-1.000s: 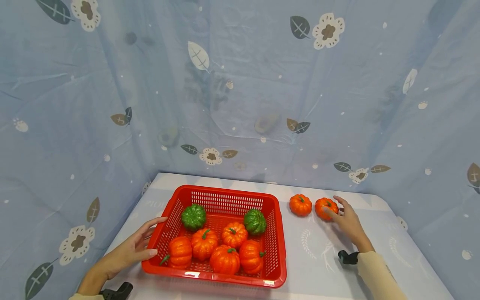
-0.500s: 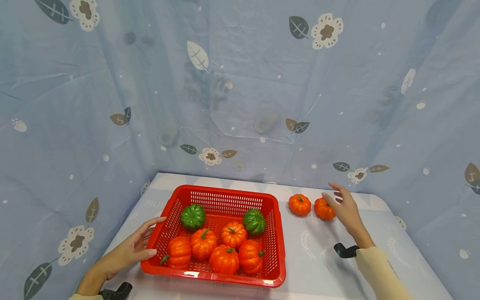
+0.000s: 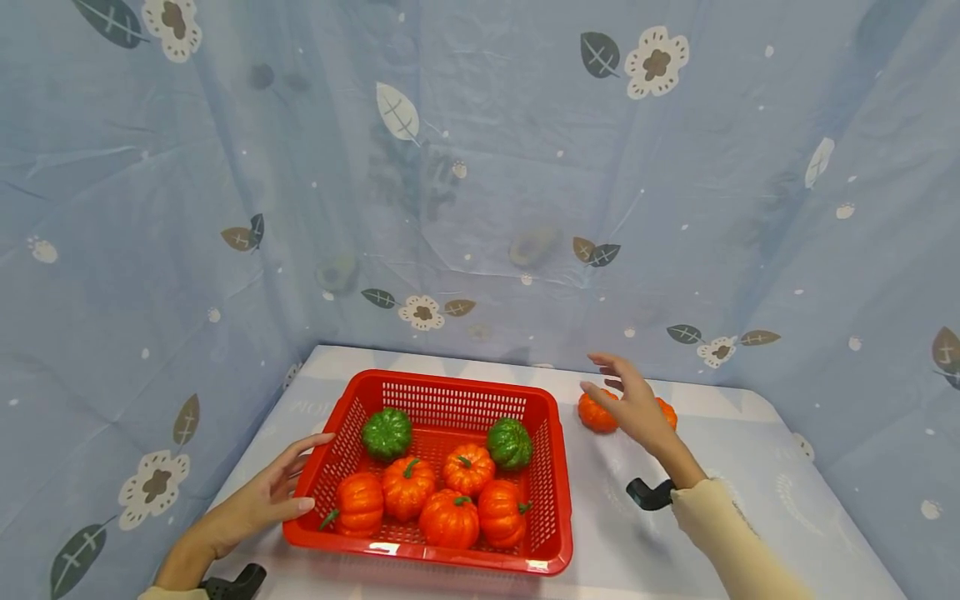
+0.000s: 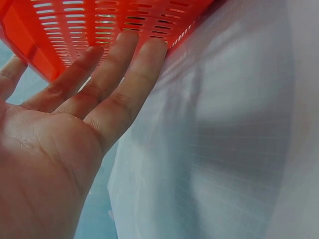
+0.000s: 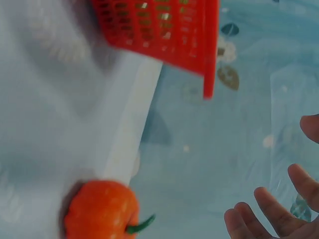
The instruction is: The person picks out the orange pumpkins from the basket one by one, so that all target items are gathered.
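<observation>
My left hand (image 3: 258, 500) rests against the left side of a red plastic basket (image 3: 562, 467). In the left wrist view, its nearly straight fingers (image 4: 114, 69) touch the slotted wall. Above the table, right of the basket, hovers my right hand (image 3: 633, 408), fingers spread and nothing held. It partly covers a small orange pumpkin (image 3: 595, 414); another orange pumpkin (image 3: 666, 412) shows behind it. One pumpkin (image 5: 99, 211) appears below the basket corner in the right wrist view, apart from the fingertips (image 5: 269, 199).
Inside the basket lie several orange pumpkins (image 3: 408, 489) and two green ones (image 3: 387, 434) (image 3: 509, 443). The white patterned table (image 3: 750, 500) meets a blue floral curtain (image 3: 480, 208) at its back and sides.
My right hand has risen from the right-hand orange pumpkin and moved left over the other one, holding nothing. The left hand, basket and pumpkins have stayed in place.
</observation>
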A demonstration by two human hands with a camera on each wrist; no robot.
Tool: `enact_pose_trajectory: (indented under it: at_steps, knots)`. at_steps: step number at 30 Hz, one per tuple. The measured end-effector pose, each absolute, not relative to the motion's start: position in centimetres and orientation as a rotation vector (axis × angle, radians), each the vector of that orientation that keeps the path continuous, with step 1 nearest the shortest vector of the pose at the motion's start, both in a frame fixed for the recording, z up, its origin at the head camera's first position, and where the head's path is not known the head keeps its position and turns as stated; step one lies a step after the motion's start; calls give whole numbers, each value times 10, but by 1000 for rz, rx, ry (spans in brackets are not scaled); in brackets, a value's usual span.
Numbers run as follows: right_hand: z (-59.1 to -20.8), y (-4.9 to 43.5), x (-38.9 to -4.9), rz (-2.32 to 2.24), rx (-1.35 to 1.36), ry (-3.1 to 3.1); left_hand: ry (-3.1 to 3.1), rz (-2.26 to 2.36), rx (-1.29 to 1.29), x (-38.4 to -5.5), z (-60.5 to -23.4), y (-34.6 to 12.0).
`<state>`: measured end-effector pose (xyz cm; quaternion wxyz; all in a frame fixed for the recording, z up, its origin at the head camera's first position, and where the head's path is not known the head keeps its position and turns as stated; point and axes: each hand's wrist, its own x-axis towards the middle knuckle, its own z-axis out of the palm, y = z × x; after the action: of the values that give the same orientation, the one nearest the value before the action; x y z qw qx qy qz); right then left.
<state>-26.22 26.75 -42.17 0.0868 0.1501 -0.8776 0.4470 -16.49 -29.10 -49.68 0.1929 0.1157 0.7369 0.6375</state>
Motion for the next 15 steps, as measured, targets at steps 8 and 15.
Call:
enact_pose_trajectory:
  at_steps: [8,15]
  knots:
    - [-416,218,-262,1320,651,-2607,2074,1781,312,-165,-497,-290]
    - [-412,175,-263,1374,862,-2602,2061,1791,316,-164,-497,-291]
